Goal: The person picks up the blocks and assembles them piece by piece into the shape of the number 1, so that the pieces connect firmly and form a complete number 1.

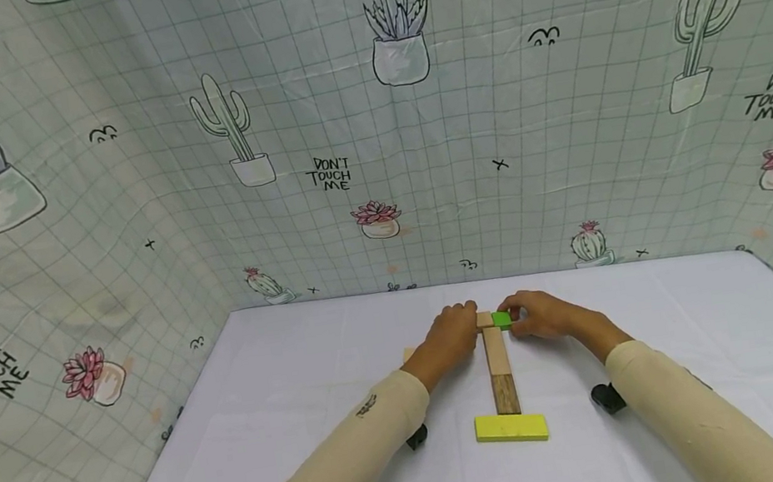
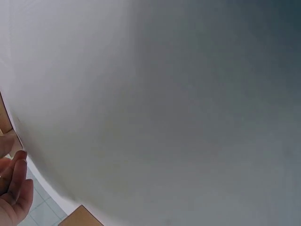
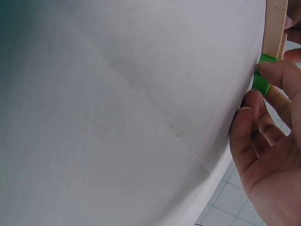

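Observation:
My left hand pinches the left end of a pale wooden block at the top of a row of blocks on the white table. Thumb and fingers of my right hand hold a small green block against the right of that pale block. Below them, a longer light wooden block runs toward me, followed by a darker wooden block. Across the near end lies a yellow block. In the right wrist view, the green block shows between thumb and finger.
Another light wooden block lies to the left, mostly hidden by my left forearm; a wooden block corner shows in the left wrist view. Black wrist-worn pieces sit by the sleeves. A printed cloth hangs behind the white table.

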The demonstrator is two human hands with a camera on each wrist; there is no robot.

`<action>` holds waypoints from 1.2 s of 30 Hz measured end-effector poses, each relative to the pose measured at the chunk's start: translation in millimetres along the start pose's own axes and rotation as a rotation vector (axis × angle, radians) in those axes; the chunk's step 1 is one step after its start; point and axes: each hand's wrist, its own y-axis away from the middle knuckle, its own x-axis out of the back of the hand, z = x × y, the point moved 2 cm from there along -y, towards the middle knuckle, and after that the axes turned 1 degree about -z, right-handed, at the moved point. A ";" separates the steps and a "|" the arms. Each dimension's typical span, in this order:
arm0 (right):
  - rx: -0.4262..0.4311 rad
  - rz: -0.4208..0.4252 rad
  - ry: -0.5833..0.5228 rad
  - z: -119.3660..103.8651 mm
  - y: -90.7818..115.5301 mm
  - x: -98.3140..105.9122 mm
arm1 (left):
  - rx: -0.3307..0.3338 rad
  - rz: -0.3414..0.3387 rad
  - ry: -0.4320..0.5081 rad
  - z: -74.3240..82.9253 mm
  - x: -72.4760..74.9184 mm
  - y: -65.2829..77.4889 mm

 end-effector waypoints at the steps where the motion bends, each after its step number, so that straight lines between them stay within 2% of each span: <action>1: 0.000 0.001 -0.001 -0.4 0.1 0.3 | 0.001 0.003 -0.003 -0.3 0.8 0.6; 16: -0.028 -0.007 -0.005 0.9 -1.9 -1.7 | 0.039 0.011 -0.063 -11.2 0.2 4.3; 28: -0.027 -0.008 -0.008 1.2 -1.2 -0.9 | 0.016 0.003 -0.092 -28.4 0.9 13.4; 36: -0.027 -0.008 -0.006 -0.4 -0.6 -1.3 | 0.024 -0.015 -0.108 -38.0 2.3 21.2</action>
